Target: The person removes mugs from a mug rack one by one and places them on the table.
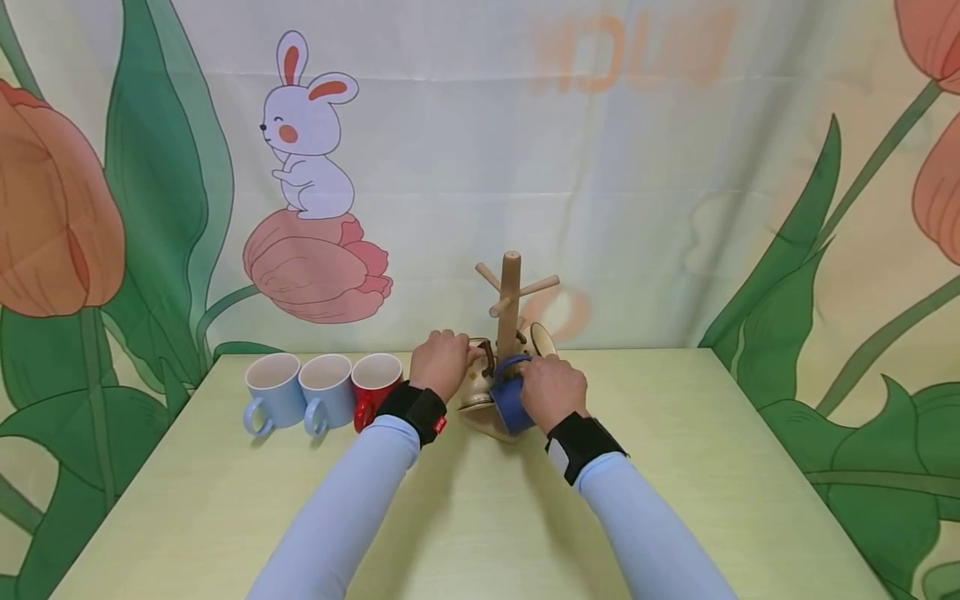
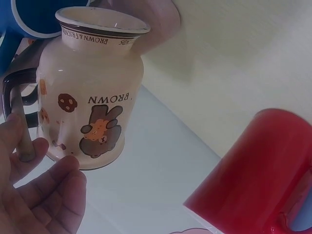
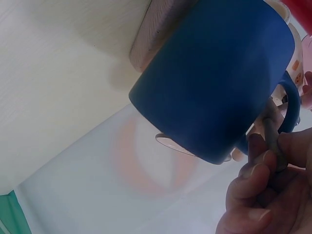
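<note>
A wooden mug tree (image 1: 510,292) stands at the back of the table with mugs hanging on its lower pegs. My left hand (image 1: 441,363) is beside a cream mug (image 2: 92,92) with bear pictures; its thumb and finger pinch the end of the peg (image 2: 25,146) that passes through the dark handle. On the other side, my right hand (image 1: 555,387) pinches a peg (image 3: 271,139) that runs through the handle of a blue mug (image 3: 214,83). The blue mug hangs tilted in front of the post. Another cream mug (image 1: 542,340) shows partly behind it.
Two light blue mugs (image 1: 274,392) and a red mug (image 1: 377,379) stand upright in a row left of the mug tree. The tree's upper pegs (image 1: 540,285) carry no mugs. A printed curtain (image 1: 450,167) hangs behind the table (image 1: 660,467).
</note>
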Demonstrator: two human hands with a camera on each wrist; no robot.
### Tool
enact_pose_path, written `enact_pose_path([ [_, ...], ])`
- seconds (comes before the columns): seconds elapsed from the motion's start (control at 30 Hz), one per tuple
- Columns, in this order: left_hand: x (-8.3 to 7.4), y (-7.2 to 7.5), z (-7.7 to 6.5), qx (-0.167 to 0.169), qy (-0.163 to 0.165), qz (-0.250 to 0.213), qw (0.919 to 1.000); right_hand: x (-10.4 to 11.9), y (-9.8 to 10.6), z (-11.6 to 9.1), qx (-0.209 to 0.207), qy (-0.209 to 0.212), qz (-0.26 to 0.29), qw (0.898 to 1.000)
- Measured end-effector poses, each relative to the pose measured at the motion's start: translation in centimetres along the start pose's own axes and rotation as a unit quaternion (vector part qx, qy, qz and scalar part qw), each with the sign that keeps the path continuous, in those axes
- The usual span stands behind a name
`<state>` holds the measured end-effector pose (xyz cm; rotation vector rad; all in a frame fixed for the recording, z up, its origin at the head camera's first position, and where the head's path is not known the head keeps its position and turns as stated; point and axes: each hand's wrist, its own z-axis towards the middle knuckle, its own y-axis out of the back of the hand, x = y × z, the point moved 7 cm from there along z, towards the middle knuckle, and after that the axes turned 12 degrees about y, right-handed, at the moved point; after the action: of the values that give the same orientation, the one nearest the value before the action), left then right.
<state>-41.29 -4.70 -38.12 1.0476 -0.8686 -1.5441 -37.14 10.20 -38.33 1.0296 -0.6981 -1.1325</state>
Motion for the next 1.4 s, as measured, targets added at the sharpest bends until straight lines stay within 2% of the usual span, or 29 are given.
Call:
enact_pose_path([
  [0.63, -0.1, -0.1, -0.5, 0.000, 0.001, 0.000, 1.0000, -0.9, -0.8, 0.3, 0.020, -0.013, 0.025, 0.999],
  [0.97, -0.2, -0.2, -0.8, -0.010, -0.004, 0.008, 0.9999, -1.2, -0.8, 0.4, 0.047, -0.023, 0.043, 0.998],
  [1.13, -0.3, 0.0, -0.9, -0.013, -0.007, 0.011, 0.9998, -1.3, -0.8, 0.3, 0.039, -0.022, 0.046, 0.998],
  [1.4, -0.1, 0.0, -0.9, 0.008, -0.001, 0.009, 0.9999, -1.4, -1.0, 0.3, 0.029, -0.014, 0.049, 0.998],
])
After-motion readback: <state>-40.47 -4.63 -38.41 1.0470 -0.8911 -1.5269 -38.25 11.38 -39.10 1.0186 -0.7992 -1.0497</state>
